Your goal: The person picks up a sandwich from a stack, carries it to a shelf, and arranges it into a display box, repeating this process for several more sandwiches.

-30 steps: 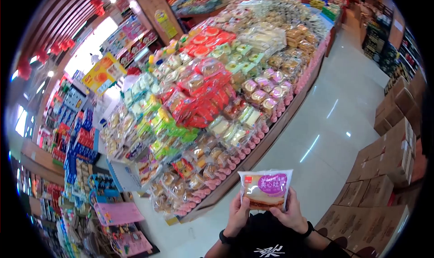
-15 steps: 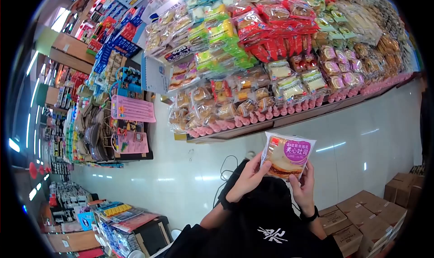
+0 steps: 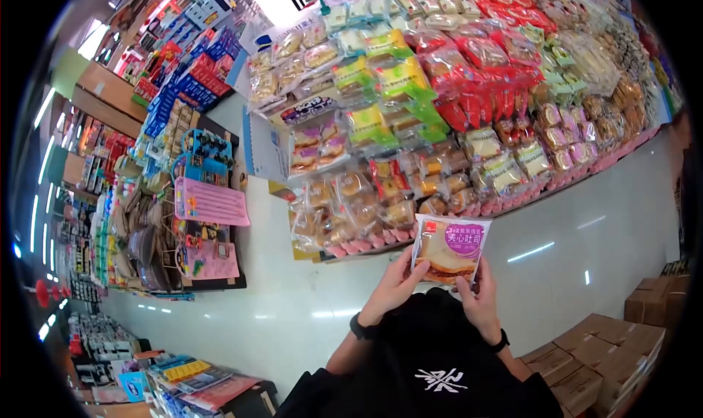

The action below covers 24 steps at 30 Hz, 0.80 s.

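Packaged sandwich bread [image 3: 449,246], in clear wrap with a purple label, is held upright at the lower centre of the frame, just in front of the pink front edge of the display stand [image 3: 527,197]. It is gripped by 2 hands: the left hand [image 3: 392,286] is closed on its lower left edge, the right hand [image 3: 480,304] on its lower right edge. Red, green and clear bakery packs [image 3: 410,88] are piled on the stand. Cardboard boxes [image 3: 586,352] are seen at lower right, a pink hanging rack [image 3: 209,202] at left
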Each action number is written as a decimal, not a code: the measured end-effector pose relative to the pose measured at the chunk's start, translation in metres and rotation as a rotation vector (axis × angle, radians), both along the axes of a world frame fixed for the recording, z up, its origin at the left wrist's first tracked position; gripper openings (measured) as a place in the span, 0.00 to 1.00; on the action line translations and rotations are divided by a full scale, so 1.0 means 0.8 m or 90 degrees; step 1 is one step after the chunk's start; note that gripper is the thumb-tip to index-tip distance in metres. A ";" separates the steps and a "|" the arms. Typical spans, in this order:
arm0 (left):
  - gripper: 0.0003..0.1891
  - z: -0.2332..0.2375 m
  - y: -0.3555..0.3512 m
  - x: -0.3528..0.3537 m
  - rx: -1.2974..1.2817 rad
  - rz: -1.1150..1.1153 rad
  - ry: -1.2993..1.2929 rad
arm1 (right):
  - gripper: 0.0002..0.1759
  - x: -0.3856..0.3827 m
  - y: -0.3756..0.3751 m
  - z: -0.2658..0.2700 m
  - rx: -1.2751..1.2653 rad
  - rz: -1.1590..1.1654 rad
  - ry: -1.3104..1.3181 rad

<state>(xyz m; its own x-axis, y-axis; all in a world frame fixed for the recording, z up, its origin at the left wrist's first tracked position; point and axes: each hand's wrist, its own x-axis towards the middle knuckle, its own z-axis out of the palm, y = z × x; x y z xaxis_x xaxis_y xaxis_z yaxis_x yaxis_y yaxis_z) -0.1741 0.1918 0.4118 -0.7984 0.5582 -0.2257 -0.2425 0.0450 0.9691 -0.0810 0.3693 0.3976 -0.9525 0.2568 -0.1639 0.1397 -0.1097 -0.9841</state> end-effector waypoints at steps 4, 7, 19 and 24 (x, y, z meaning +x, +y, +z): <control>0.22 -0.028 -0.061 -0.055 -0.001 0.017 0.117 | 0.33 -0.053 -0.067 -0.014 0.006 -0.029 0.031; 0.21 -0.051 -0.115 -0.095 -0.094 0.024 0.163 | 0.35 -0.092 -0.103 -0.034 0.014 0.036 -0.005; 0.15 -0.078 -0.252 -0.296 -0.256 0.144 0.246 | 0.26 -0.377 -0.211 -0.099 0.238 0.211 0.151; 0.13 -0.222 -0.294 -0.444 -0.119 0.181 0.286 | 0.24 -0.508 -0.264 -0.138 0.340 0.237 0.204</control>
<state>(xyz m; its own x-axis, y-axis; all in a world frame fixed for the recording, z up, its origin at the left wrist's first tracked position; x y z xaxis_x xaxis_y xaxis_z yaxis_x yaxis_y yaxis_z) -0.5294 -0.0435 0.2344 -0.9520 0.2904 0.0970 0.1647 0.2186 0.9618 -0.4875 0.1580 0.2875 -0.9725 -0.1266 0.1955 -0.2302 0.3965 -0.8887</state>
